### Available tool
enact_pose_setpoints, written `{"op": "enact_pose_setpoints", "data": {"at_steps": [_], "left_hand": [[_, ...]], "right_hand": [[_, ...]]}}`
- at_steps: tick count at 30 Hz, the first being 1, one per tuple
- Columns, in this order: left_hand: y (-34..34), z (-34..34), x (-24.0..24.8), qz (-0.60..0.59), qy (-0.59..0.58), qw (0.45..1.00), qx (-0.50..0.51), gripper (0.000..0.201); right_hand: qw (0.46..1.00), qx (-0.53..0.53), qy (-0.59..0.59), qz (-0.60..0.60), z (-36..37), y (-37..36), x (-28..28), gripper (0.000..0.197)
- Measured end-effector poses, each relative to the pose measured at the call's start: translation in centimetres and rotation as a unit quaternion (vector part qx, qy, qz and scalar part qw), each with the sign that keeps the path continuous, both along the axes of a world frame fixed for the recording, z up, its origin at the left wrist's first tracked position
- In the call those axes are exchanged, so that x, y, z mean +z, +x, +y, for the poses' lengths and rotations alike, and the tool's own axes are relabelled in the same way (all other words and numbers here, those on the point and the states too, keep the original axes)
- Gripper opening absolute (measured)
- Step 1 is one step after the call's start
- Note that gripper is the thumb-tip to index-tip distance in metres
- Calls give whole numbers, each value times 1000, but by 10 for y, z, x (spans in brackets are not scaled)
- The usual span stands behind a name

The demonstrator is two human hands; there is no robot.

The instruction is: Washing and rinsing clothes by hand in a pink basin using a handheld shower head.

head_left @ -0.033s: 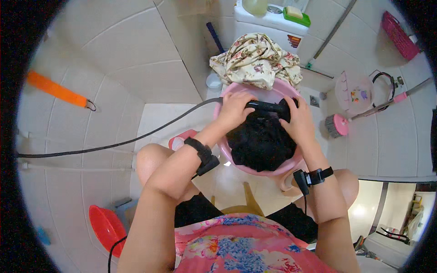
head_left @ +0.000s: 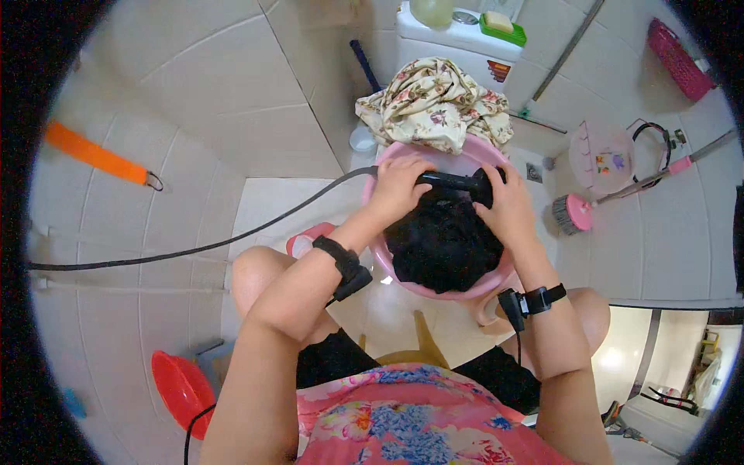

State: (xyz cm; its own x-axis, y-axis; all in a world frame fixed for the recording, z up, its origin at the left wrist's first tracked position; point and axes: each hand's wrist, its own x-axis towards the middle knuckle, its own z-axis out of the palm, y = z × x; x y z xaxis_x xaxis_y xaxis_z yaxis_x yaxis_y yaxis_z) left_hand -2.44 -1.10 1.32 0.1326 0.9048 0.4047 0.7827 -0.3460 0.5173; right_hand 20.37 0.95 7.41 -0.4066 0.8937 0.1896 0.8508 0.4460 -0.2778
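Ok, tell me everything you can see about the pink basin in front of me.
The pink basin is a round tub that looks like plastic, sitting on the pale tiled floor between the knees. Dark black cloth fills it. A floral cloth overlaps its far rim. The left hand and right hand reach over it, holding a black handle.

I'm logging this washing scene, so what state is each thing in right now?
Round pink plastic basin: upright, holding dark cloth.
Black wet-looking cloth: bunched inside the basin.
Black shower head: over the basin, gripped.
Left hand: closed on the shower head.
Right hand: resting on the shower head end and cloth.
Floral cloth: crumpled beyond the basin.
Red plastic bowl: tilted on the floor.
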Motion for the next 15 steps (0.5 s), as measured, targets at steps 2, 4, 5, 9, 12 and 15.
{"op": "enact_pose_setpoints", "data": {"at_steps": [2,4,5,9,12,15], "left_hand": [[5,-4,16,-21,2,1000,11,41],[8,-9,33,-39,8,999,22,46],[7,-13,39,-41,7,998,40,49],[-7,-27,67,-66,14,996,52,50],[-21,-43,87,-79,13,995,64,49],[-40,-69,113,-83,37,992,89,50]], "right_hand": [[1000,0,-4,-2,4,3,-3,76],[1000,8,16,10,6,6,-10,73],[1000,5,20,13,7,7,-12,73],[1000,11,4,28,5,6,-10,72],[999,14,2,39,4,4,-12,73],[999,18,15,43,5,5,-17,72]]}}
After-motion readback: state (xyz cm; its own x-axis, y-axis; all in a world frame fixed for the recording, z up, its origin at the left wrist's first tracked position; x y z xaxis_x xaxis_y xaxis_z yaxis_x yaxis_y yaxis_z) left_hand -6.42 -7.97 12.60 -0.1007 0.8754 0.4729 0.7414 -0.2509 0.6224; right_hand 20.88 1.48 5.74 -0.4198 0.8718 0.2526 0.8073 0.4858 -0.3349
